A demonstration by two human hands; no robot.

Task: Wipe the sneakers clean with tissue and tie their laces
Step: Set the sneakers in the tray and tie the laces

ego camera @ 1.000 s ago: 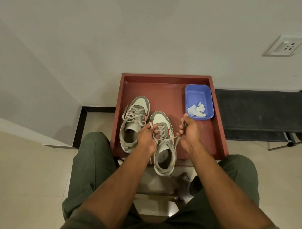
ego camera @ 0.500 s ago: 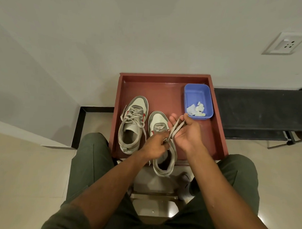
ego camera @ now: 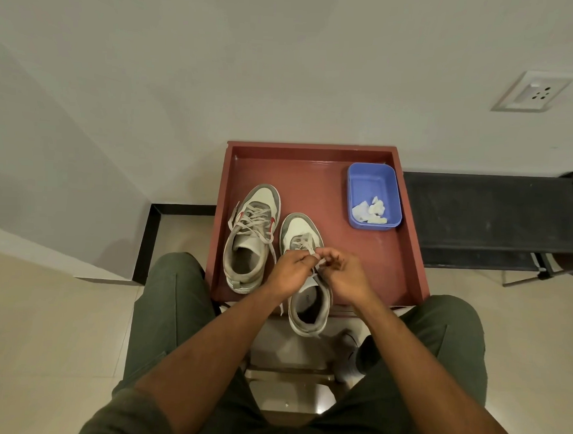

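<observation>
2 grey-and-white sneakers sit on a red tray point(ego camera: 404, 253) that rests against the wall. The right sneaker point(ego camera: 304, 269) lies toes toward the wall, its heel hanging over the tray's near edge. Both hands meet over its tongue. The left hand point(ego camera: 291, 272) has its fingers curled and pinches a lace point(ego camera: 316, 261) between thumb and forefinger. The right hand point(ego camera: 346, 275) also has its fingers curled inward, its fingertips right beside those of the left hand at the same lace; whether it actually pinches the lace I cannot tell, since the fingers hide the contact. A short end of lace hangs down beside the shoe's left flank, under the left wrist.

The left sneaker point(ego camera: 250, 238) stands just beside the right one, further from the person, with its laces loose and spilling over both sides.

At the tray's far right corner sits 1 blue plastic tub point(ego camera: 374, 184) holding crumpled white tissue point(ego camera: 369, 211), well apart from the shoes. The person wears olive trousers, with 1 knee on each side of the tray. A dark bench point(ego camera: 483, 214) stands right of the tray, and a wall socket point(ego camera: 533, 92) is mounted above it.
</observation>
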